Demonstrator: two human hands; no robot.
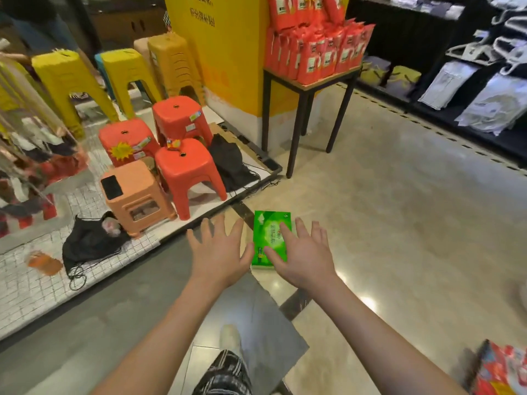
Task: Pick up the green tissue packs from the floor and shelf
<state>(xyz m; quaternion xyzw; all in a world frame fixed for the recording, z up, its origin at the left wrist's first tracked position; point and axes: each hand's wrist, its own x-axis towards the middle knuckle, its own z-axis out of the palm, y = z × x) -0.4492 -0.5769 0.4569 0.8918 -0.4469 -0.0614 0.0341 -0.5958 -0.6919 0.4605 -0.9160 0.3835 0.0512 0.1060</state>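
Both hands are spread open over the floor (399, 223), left hand (218, 252) just beside green pack (269, 238), right hand (305, 255) overlapping it.

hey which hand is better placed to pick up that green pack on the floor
Probably the right hand: its spread fingers already overlap the green pack, index and thumb across its top. The left hand, also open, sits beside the pack's left edge, over the floor. Actual contact cannot be judged.

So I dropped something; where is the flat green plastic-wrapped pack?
In the head view the flat green pack lies on the floor just ahead, between the left hand and right hand.
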